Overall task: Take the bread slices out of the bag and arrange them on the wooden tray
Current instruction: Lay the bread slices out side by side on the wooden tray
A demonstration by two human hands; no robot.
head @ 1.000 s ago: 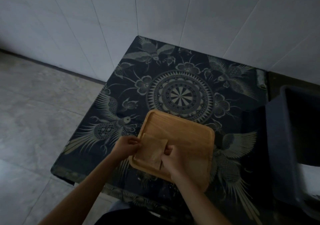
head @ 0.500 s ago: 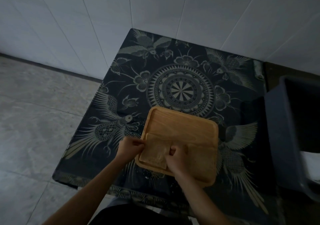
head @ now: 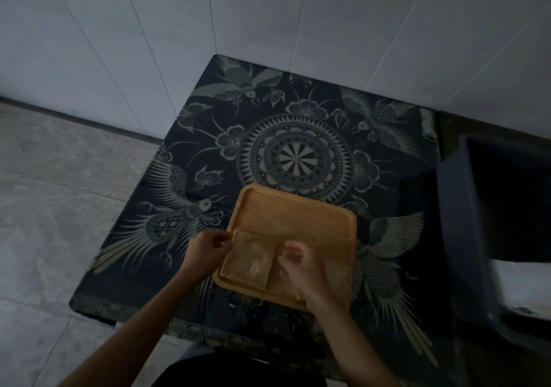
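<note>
- Scene: a wooden tray (head: 293, 231) sits on the near half of a dark patterned surface (head: 298, 136). Light is dim and fine detail is poor.
- Bread slice (head: 249, 257) lies flat in the tray's near-left corner. Its left and near edges run close along the tray rim. It looks roughly square, with the slightly longer run going near to far.
- A second slice may lie to the right of it, mostly under the right hand; cannot confirm.
- Left hand (head: 208, 245): at the slice's far-left corner, beside the tray's left rim. Fingers curled together in a pinch at that corner; cannot tell whether the grip is actually closed on bread.
- Right hand (head: 298, 263): over the tray, at the slice's right edge. Fingers loosely curled, not visibly clamped on anything; contact with the edge is uncertain.
- Key relation: the slice lies between the two hands, left hand at its far-left corner, right hand along its right side. Both are about equally near.
- Judgement: the slice is being squared into the corner; letting go comes next.
- No bag can be made out. A dark bin (head: 492, 222) stands at the right.
</note>
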